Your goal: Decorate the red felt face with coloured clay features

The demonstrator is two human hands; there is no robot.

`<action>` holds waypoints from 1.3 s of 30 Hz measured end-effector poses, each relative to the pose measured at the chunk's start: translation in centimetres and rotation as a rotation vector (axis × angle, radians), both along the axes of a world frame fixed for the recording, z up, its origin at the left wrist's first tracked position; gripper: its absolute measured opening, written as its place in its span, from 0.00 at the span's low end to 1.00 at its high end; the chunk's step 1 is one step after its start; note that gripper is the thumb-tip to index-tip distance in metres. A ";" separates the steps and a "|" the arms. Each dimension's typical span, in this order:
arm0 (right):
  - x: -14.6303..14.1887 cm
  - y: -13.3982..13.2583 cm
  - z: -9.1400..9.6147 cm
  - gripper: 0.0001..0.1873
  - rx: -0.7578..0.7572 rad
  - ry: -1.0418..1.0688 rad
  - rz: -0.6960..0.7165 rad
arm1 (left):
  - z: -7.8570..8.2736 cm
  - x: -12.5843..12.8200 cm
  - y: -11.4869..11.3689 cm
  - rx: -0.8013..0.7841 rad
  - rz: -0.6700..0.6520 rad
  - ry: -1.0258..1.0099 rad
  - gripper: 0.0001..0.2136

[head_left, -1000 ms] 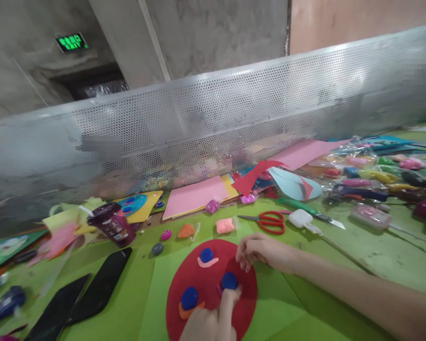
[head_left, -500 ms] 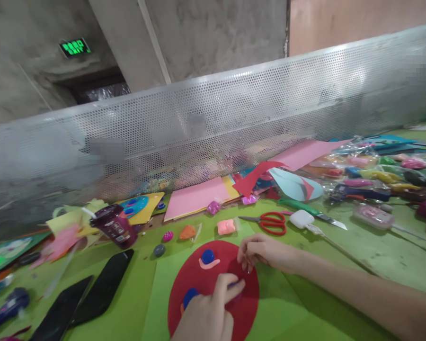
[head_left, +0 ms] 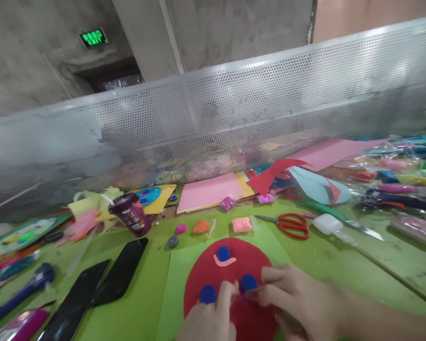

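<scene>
A red paper disc [head_left: 250,265] lies on a green sheet [head_left: 175,279] at the near edge. Three blue clay blobs sit on it: one at the top [head_left: 223,252] over a pale pink strip, one at the lower left [head_left: 208,293], one in the middle [head_left: 249,282]. My left hand [head_left: 213,319] is curled, with its forefinger pressed onto the disc between the two lower blobs. My right hand [head_left: 291,293] comes in from the right. Its fingertips pinch a small magenta clay strip [head_left: 240,297] just below the middle blob, touching my left forefinger.
Two black phones [head_left: 120,270] lie to the left beside a dark cup [head_left: 131,215]. Small clay pieces [head_left: 241,224], red scissors [head_left: 293,223], a white case [head_left: 325,223] and a knife lie beyond the disc. Coloured paper sheets [head_left: 209,189] and clay bags [head_left: 404,184] line a perforated metal screen [head_left: 234,118].
My right hand has come down from the disc's upper right edge to the middle blob and now meets my left forefinger. The view has shifted, so everything sits further right.
</scene>
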State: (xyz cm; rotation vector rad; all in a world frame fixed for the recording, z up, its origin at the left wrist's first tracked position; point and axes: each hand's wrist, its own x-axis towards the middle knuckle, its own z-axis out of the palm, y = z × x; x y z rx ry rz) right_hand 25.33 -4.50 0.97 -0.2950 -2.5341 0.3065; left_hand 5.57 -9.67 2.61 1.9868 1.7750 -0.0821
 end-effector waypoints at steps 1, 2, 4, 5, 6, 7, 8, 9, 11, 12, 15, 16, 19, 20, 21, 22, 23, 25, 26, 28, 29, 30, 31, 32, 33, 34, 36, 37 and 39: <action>-0.1 0.0 0.1 0.13 0.039 -0.019 0.003 | 0.2 0.1 0.0 -0.014 -0.003 -0.009 0.22; -0.3 -0.1 0.2 0.13 0.062 -0.033 0.007 | 0.3 0.2 0.0 -0.019 -0.008 -0.021 0.22; -0.5 0.0 0.4 0.12 0.086 -0.056 0.013 | 0.6 0.2 0.1 -0.023 -0.023 -0.037 0.22; -0.6 0.0 0.6 0.12 0.093 -0.071 0.017 | 0.6 0.2 0.1 -0.022 -0.031 -0.034 0.22; -0.7 -0.1 0.8 0.11 0.102 -0.091 0.021 | 0.7 0.2 0.1 -0.017 -0.038 -0.029 0.22; -0.8 -0.1 0.9 0.10 0.112 -0.116 0.025 | 0.7 0.1 0.1 -0.011 -0.046 -0.026 0.22; -0.8 -0.2 1.0 0.10 0.124 -0.144 0.032 | 0.7 0.1 0.2 -0.002 -0.050 -0.027 0.21; -0.8 -0.2 1.1 0.09 0.139 -0.171 0.036 | 0.7 0.0 0.1 0.005 -0.051 -0.032 0.21; -0.8 -0.3 1.0 0.09 0.177 -0.205 0.047 | 0.7 -0.1 0.1 0.020 -0.057 -0.051 0.20; -0.7 -0.3 0.9 0.08 0.198 -0.206 0.050 | 0.7 -0.1 0.1 0.028 -0.059 -0.056 0.21; -0.6 -0.3 0.6 0.07 0.226 -0.185 0.048 | 0.7 -0.1 -0.1 0.057 -0.053 -0.053 0.22; -0.6 -0.2 0.6 0.07 0.227 -0.181 0.049 | 0.7 -0.1 -0.2 0.065 -0.047 -0.055 0.23; -0.7 -0.1 0.5 0.08 0.206 -0.204 0.052 | 0.6 0.2 -0.3 0.056 -0.044 -0.076 0.22; -0.7 -0.1 0.5 0.08 0.197 -0.217 0.052 | 0.5 0.3 -0.4 0.047 -0.048 -0.083 0.22; -0.7 -0.2 0.5 0.08 0.191 -0.230 0.056 | 0.5 0.3 -0.4 0.040 -0.050 -0.085 0.21; -0.7 -0.2 0.5 0.07 0.190 -0.232 0.062 | 0.6 0.4 -0.4 0.034 -0.049 -0.086 0.21; -0.7 -0.2 0.4 0.07 0.192 -0.221 0.065 | 0.6 0.4 -0.5 0.032 -0.049 -0.091 0.21; -0.6 -0.2 0.3 0.07 0.195 -0.157 0.038 | 0.7 0.3 -0.5 0.036 -0.049 -0.106 0.22; -0.5 -0.2 0.2 0.08 0.189 -0.119 0.002 | 0.8 0.3 -0.4 0.045 -0.047 -0.114 0.23; -0.3 -0.1 0.1 0.11 0.169 -0.069 -0.089 | 1.0 0.1 -0.3 0.065 -0.045 -0.127 0.26; -0.3 -0.1 0.1 0.12 0.167 -0.065 -0.120 | 1.1 0.0 -0.2 0.073 -0.040 -0.127 0.27; -0.3 -0.1 0.1 0.12 0.172 -0.071 -0.132 | 1.1 0.0 -0.1 0.078 -0.034 -0.124 0.28; -0.4 -0.1 0.2 0.13 0.176 -0.077 -0.126 | 1.2 -0.1 0.0 0.081 -0.032 -0.121 0.28; -0.4 -0.2 0.3 0.13 0.176 -0.082 -0.111 | 1.2 -0.1 0.1 0.081 -0.032 -0.118 0.29; -0.5 -0.3 0.4 0.14 0.171 -0.085 -0.092 | 1.2 -0.1 0.2 0.081 -0.031 -0.114 0.29; -0.6 -0.4 0.4 0.14 0.156 -0.090 -0.069 | 1.2 -0.2 0.2 0.085 -0.030 -0.113 0.29; -0.9 -0.6 0.3 0.13 0.117 -0.113 -0.034 | 1.0 -0.2 0.3 0.096 -0.026 -0.117 0.28; -1.0 -0.7 0.2 0.12 0.102 -0.128 -0.028 | 1.0 -0.2 0.2 0.100 -0.022 -0.119 0.28; -1.3 -0.9 -0.1 0.09 0.083 -0.149 -0.030 | 0.8 -0.1 0.2 0.106 -0.018 -0.119 0.27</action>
